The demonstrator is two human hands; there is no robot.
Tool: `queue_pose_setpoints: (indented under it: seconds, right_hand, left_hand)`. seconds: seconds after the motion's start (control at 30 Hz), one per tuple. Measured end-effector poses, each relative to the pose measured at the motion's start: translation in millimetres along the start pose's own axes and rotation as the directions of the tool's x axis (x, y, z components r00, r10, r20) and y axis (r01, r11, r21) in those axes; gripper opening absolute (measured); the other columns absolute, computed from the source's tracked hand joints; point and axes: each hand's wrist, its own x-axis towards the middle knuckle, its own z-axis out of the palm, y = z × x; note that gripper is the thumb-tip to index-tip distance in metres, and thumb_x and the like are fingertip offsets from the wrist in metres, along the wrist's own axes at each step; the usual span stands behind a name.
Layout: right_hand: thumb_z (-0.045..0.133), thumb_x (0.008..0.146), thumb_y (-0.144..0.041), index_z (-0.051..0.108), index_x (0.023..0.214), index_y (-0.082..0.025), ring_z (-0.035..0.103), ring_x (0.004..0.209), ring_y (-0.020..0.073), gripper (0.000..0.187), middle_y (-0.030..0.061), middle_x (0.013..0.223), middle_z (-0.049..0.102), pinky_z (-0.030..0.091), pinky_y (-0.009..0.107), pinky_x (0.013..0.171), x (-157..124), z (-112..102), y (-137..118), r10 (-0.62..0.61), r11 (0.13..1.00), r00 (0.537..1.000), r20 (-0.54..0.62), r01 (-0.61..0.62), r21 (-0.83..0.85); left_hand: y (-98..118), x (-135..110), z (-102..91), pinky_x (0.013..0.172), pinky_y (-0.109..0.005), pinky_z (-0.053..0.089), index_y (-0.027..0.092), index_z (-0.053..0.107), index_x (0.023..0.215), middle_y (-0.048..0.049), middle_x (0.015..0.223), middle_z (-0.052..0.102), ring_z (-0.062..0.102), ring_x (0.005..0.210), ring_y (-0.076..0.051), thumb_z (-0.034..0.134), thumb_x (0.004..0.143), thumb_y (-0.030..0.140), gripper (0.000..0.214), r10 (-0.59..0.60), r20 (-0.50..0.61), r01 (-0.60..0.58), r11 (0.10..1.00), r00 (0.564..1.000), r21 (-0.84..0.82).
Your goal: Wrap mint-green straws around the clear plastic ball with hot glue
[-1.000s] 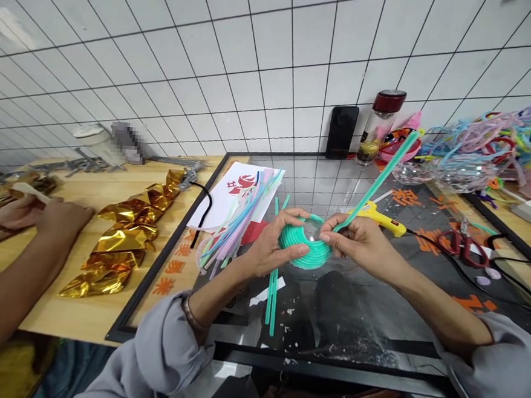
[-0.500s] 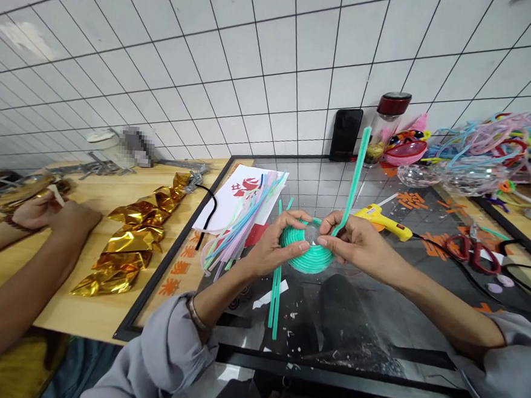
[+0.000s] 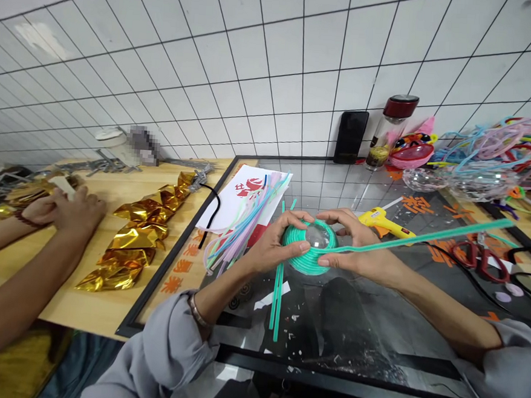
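Note:
My left hand (image 3: pixel 273 248) cups the left side of a clear dome (image 3: pixel 316 235) wrapped in coils of teal tube (image 3: pixel 304 261), thumb pressed on its top. My right hand (image 3: pixel 357 251) holds the dome's right side and pinches the free end of the teal tube (image 3: pixel 426 237), which runs out flat to the right. Both hands hover just above the glass sheet (image 3: pixel 374 328). Two loose teal tubes (image 3: pixel 276 300) lie under my left hand.
A bundle of pastel tubes (image 3: pixel 245 222) lies on white paper to the left. A yellow glue gun (image 3: pixel 380 220), red scissors (image 3: pixel 479 257), a phone (image 3: pixel 350 137), a jar (image 3: pixel 391 132) and a heap of coloured tubes (image 3: pixel 500 149) sit right. Another person's hands (image 3: pixel 65 209) work beside gold foil (image 3: pixel 140 232).
The free end of the teal tube swung from pointing up and away down to lying flat toward the right. My right hand shifted round the dome's near side.

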Motion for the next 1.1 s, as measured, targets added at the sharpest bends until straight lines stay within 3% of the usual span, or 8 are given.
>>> queue_pose_setpoints:
  seconds: [0.47, 0.53, 0.67, 0.73, 0.97, 1.1]
  right_hand:
    - [0.087, 0.059, -0.041, 0.062, 0.119, -0.025, 0.058, 0.115, 0.0275, 0.067, 0.0069, 0.121, 0.060, 0.050, 0.043, 0.094, -5, 14, 8, 0.100, 0.978, 0.993, -0.056, -0.088, 0.189]
    - [0.089, 0.058, -0.041, 0.063, 0.112, -0.025, 0.060, 0.109, 0.0255, 0.062, 0.0062, 0.119, 0.060, 0.051, 0.041, 0.091, -5, 11, 6, 0.116, 0.966, 0.992, -0.048, -0.102, 0.238]
    - [0.086, 0.064, -0.041, 0.064, 0.078, -0.021, 0.061, 0.100, 0.0219, 0.033, 0.0057, 0.107, 0.062, 0.050, 0.035, 0.084, -4, 1, 3, 0.090, 0.965, 0.995, -0.032, -0.079, 0.249]
    - [0.084, 0.068, -0.042, 0.064, 0.067, -0.020, 0.060, 0.095, 0.0202, 0.029, 0.0053, 0.099, 0.062, 0.050, 0.033, 0.082, -2, -5, 2, 0.077, 0.970, 0.997, -0.018, -0.071, 0.234]
    - [0.087, 0.064, -0.051, 0.068, 0.060, -0.019, 0.058, 0.079, 0.0162, 0.037, 0.0033, 0.083, 0.062, 0.048, 0.031, 0.073, 2, -19, -5, 0.119, 0.978, 0.989, 0.085, -0.132, 0.164]
    - [0.085, 0.064, -0.054, 0.066, 0.062, -0.018, 0.051, 0.065, 0.0128, 0.041, 0.0003, 0.068, 0.059, 0.041, 0.028, 0.059, 2, -26, -5, 0.236, 0.946, 0.964, 0.122, -0.256, 0.197]
  left_hand:
    - [0, 3, -2.6, 0.108, -0.045, 0.042, 0.023, 0.058, 0.100, -0.0070, 0.125, 0.062, 0.056, 0.125, -0.024, 0.074, 0.085, 0.041, 0.029, -0.047, 0.002, 0.047, 0.996, 0.999, -0.079]
    - [0, 3, -3.0, 0.107, -0.044, 0.043, 0.023, 0.059, 0.100, -0.0072, 0.126, 0.061, 0.055, 0.125, -0.024, 0.075, 0.085, 0.041, 0.028, -0.052, 0.008, 0.052, 0.995, 0.999, -0.086]
    - [0, 4, -2.5, 0.106, -0.043, 0.044, 0.023, 0.059, 0.100, -0.0066, 0.124, 0.063, 0.056, 0.124, -0.023, 0.074, 0.086, 0.035, 0.024, -0.018, 0.024, 0.020, 0.994, 1.000, -0.110]
    - [-1, 4, -2.2, 0.107, -0.042, 0.044, 0.023, 0.059, 0.101, -0.0061, 0.123, 0.064, 0.056, 0.124, -0.022, 0.074, 0.086, 0.032, 0.023, 0.003, 0.029, 0.000, 0.993, 1.000, -0.119]
    - [1, 4, -4.2, 0.108, -0.045, 0.043, 0.023, 0.058, 0.101, -0.0076, 0.125, 0.064, 0.056, 0.126, -0.024, 0.074, 0.084, 0.030, 0.024, 0.009, 0.039, -0.005, 0.996, 0.999, -0.085]
    - [4, 4, -3.5, 0.108, -0.046, 0.043, 0.022, 0.057, 0.099, -0.0090, 0.126, 0.063, 0.057, 0.125, -0.025, 0.077, 0.081, 0.033, 0.030, -0.031, 0.039, 0.034, 0.996, 0.999, -0.077]
